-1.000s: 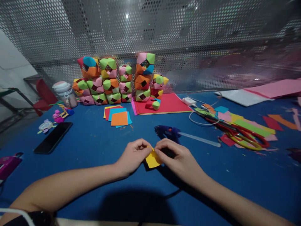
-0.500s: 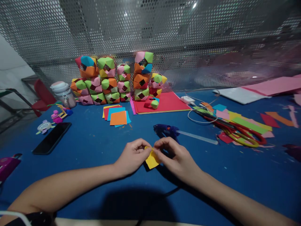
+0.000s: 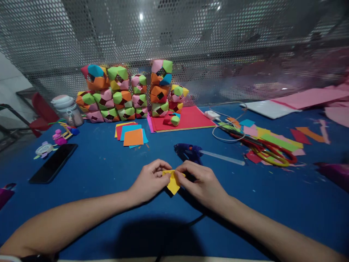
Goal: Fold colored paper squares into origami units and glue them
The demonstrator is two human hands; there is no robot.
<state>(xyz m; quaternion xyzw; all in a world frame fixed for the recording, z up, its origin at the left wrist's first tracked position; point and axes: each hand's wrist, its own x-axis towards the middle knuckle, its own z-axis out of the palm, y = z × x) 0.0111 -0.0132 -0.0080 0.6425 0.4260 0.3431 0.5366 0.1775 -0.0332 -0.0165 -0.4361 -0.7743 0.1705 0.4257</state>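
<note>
A small piece of yellow paper (image 3: pixel 173 185) is pinched between both hands, just above the blue tabletop, its lower end coming to a point. My left hand (image 3: pixel 151 181) grips its left side between thumb and fingers. On the opposite side, my right hand (image 3: pixel 203 181) pinches the upper right part. The top edge looks folded over, partly hidden by the fingertips. Right behind my right hand lies a blue glue gun (image 3: pixel 188 151) with a clear glue stick (image 3: pixel 223 157) poking out of its back.
Folded-paper modules (image 3: pixel 122 98) stand stacked at the back, by red sheets (image 3: pixel 191 118). Square papers (image 3: pixel 133 137) lie in front. A phone (image 3: pixel 53 163) rests left. Scissors (image 3: pixel 275 154), paper scraps (image 3: pixel 282 142) and a white cable (image 3: pixel 227 138) lie right.
The yellow paper's upper edge has been folded so that it now has a wider top and a pointed lower end. Both hands keep hold of it; the camera view has turned slightly right.
</note>
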